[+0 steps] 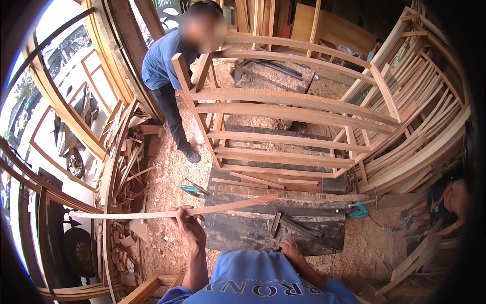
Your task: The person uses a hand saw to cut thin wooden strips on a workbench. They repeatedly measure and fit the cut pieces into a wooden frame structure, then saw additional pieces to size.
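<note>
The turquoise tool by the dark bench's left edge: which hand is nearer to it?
Left. The left hand, holding the wooden strip, is just below the turquoise tool in the picture; the right hand is farther, at the bench's near edge.

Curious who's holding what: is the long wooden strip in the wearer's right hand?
No, the left hand holds the wooden strip, while the right hand is apart from it.

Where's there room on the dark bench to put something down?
On the left of the workbench, there's a dusty bare patch between the wooden strip, the dark bars and the front edge. A smaller one lies right of those bars. It's crowded around the bars and right hand, and at the back, where loose slats lie.
</note>
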The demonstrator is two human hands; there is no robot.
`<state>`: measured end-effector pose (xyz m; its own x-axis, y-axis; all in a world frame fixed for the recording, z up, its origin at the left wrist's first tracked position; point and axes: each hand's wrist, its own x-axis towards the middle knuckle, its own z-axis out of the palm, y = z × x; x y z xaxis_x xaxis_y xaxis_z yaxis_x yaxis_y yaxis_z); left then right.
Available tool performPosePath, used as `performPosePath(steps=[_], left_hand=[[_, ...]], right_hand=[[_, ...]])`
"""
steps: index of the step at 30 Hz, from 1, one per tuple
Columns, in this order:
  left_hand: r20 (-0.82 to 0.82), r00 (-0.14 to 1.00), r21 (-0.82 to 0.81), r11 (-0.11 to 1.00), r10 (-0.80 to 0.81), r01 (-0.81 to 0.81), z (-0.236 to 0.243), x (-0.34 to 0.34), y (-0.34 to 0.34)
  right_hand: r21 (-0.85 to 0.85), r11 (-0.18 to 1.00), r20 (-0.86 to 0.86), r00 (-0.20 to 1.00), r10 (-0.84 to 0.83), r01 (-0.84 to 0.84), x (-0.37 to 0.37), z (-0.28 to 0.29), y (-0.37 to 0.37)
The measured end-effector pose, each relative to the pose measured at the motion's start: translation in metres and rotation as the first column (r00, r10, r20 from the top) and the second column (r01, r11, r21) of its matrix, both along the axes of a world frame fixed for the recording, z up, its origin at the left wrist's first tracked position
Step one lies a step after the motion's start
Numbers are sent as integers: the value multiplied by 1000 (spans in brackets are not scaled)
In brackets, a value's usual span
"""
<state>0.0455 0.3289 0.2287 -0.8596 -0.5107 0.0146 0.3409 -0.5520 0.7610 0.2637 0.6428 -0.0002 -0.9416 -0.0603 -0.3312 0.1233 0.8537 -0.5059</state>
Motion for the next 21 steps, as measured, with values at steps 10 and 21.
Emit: performPosePath(steps=[10, 21], left_hand=[[-131, 960, 72, 963, -247, 258, 46, -38, 68], [-201, 910, -78, 932, -363, 355, 82, -29, 136]], right_hand=[[-170, 931, -145, 926, -348, 324, -12, 36, 20], [-896, 443, -416, 288, -863, 31, -107, 278, 71]])
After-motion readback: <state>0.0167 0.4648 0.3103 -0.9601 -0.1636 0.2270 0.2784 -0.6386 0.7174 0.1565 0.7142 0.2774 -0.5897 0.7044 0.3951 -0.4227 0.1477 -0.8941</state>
